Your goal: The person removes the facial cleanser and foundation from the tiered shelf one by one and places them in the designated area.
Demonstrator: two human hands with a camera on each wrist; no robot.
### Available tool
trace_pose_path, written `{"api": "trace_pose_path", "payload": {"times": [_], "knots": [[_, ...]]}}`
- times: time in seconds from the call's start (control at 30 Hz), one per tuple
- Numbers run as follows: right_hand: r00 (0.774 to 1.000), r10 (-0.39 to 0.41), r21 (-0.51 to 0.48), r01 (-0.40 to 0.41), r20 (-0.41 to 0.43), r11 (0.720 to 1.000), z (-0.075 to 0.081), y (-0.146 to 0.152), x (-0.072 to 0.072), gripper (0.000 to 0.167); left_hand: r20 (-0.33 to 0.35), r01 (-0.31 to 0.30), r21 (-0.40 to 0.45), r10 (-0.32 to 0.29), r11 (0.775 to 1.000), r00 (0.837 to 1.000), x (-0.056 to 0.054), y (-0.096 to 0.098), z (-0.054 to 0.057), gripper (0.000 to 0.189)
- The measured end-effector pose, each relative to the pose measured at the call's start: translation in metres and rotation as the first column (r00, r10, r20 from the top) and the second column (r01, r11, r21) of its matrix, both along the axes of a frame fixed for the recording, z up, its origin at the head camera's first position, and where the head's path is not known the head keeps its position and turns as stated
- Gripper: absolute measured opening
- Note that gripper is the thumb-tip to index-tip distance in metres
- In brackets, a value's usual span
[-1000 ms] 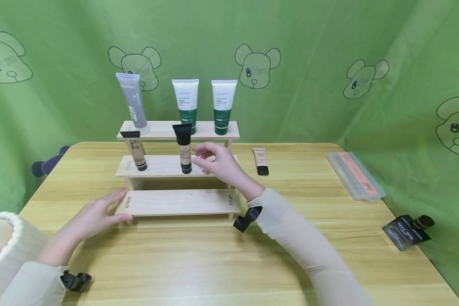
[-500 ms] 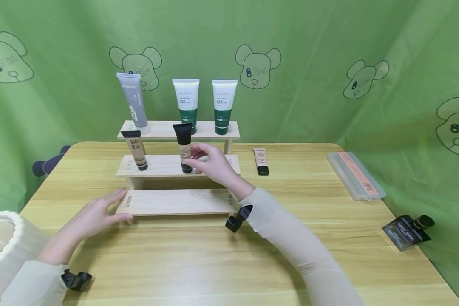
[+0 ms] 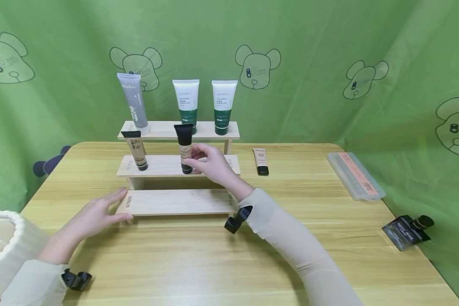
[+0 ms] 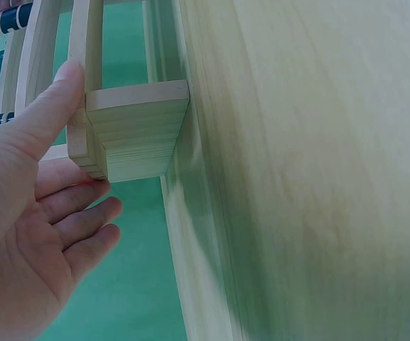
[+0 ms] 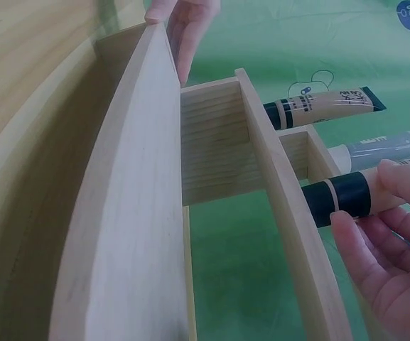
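A three-tier wooden display rack [image 3: 179,202] stands on the table. My left hand [image 3: 95,214] holds the left end of its lowest tier, thumb at the front corner; the left wrist view shows the thumb [image 4: 52,103] and index finger on either side of the board's end. On the middle tier, a beige foundation tube [image 3: 185,138] with black ends stands upright. My right hand [image 3: 216,168] pinches its lower part between thumb and fingers; the right wrist view shows the tube's black cap [image 5: 350,195] on the board. A brownish tube [image 3: 137,151] leans slightly at that tier's left.
The top tier bears a grey tube [image 3: 134,102] and two white-and-green tubes [image 3: 222,106]. Right of the rack lies a BB cream tube [image 3: 261,161]. Farther right are a clear plastic case [image 3: 355,176] and a dark bottle [image 3: 403,231]. A white ribbed container [image 3: 21,259] stands front left.
My right hand has moved slightly left, and its fingers have come onto the foundation tube, which keeps nearly the same place. The left hand stays on the rack.
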State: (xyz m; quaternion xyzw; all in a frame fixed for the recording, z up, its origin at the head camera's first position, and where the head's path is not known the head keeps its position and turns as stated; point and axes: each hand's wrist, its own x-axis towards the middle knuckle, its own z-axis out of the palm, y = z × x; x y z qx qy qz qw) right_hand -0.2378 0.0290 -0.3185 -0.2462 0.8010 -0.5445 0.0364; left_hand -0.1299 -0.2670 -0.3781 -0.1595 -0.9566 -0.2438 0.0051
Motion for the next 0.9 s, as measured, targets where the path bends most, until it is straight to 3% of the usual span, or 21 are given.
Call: {"api": "trace_pose_path", "payload": {"times": [0.43, 0.9], "knots": [[1.0, -0.001, -0.026, 0.001, 0.017, 1.0, 0.009, 0.025, 0.009, 0.029, -0.005, 0.008, 0.001, -0.008, 1.0, 1.0, -0.001, 0.0, -0.001, 0.081], [0.999, -0.038, -0.055, 0.037, -0.017, 0.998, 0.021, 0.089, 0.014, 0.029, 0.014, 0.002, 0.011, -0.003, 1.0, 1.0, 0.0, -0.001, -0.002, 0.083]]}}
